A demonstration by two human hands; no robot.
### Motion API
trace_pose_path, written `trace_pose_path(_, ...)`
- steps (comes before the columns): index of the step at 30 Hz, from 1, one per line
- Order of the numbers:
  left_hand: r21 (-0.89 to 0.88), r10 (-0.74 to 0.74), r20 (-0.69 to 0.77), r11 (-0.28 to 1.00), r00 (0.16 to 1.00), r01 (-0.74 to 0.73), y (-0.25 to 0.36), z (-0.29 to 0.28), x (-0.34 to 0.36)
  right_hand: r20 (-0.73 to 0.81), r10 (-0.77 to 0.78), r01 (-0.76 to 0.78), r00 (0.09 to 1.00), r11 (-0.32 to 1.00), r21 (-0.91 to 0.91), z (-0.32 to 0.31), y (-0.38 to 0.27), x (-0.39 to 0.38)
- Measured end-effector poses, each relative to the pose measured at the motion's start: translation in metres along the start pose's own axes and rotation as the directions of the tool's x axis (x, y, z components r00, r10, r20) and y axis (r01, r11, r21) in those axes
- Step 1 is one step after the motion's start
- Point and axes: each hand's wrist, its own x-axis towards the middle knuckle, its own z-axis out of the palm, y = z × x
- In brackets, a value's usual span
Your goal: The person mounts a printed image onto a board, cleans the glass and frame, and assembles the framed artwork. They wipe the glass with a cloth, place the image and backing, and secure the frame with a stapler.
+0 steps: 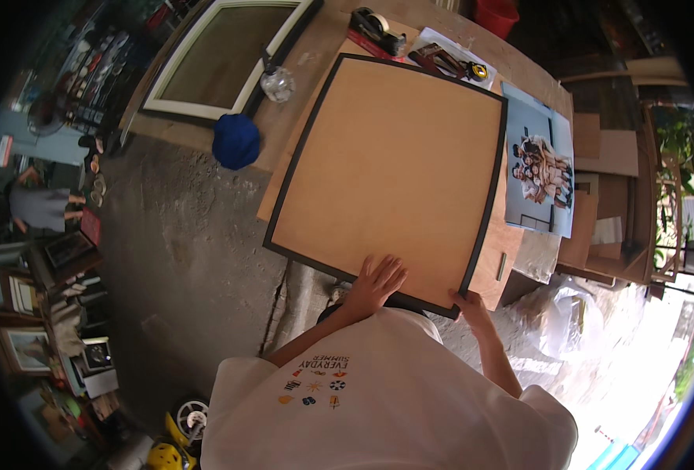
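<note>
A large black-edged picture frame (489, 211) lies on the workbench before me, with a plain tan board (390, 157) filling it. My left hand (376, 283) rests on the board at the near edge, palm down and fingers spread. At the near right corner, my right hand (471, 304) grips the frame, thumb on top; its other fingers are mostly hidden below. A wooden panel (497, 247) shows from under the frame. To the right lies a light-blue photo print (541, 168) of a group of people.
Beyond the frame are a tape dispenser (378, 31), a dark hand tool (439, 59) and a yellow tape measure (478, 71). A clear bottle (277, 84), a blue cloth item (235, 142) and a cream-edged frame (246, 88) sit left. Cardboard (609, 153) stands right; another person (41, 205) is far left.
</note>
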Motion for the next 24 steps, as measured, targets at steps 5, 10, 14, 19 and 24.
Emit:
trace_pose_path(5,-0.139,-0.078,-0.155,0.989,0.985,0.056,0.006,-0.094,0.028,0.036,-0.208,0.207,0.977,0.978,0.034,-0.009,-0.148,-0.088)
trace_pose_path(10,-0.385,-0.399,-0.539,0.9,0.742,0.204,-0.023,-0.159,0.031,0.406,-0.771,0.773,0.491,0.6,0.204,0.051,-0.282,-0.099)
trace_pose_path(14,-0.501,-0.54,-0.717,0.839,0.44,0.212,-0.061,-0.173,0.017,0.364,-0.893,0.955,0.266,0.296,0.028,0.091,-0.372,-0.024)
trace_pose_path(19,-0.805,-0.824,-0.563,0.565,0.067,0.181,-0.091,-0.166,-0.023,-0.224,-0.904,0.931,0.364,0.359,0.066,0.086,-0.477,0.225)
trace_pose_path(24,-0.86,-0.86,-0.506,0.497,-0.066,0.113,-0.096,-0.163,-0.068,-0.001,-0.858,0.848,0.513,0.507,0.158,0.127,-0.537,0.417)
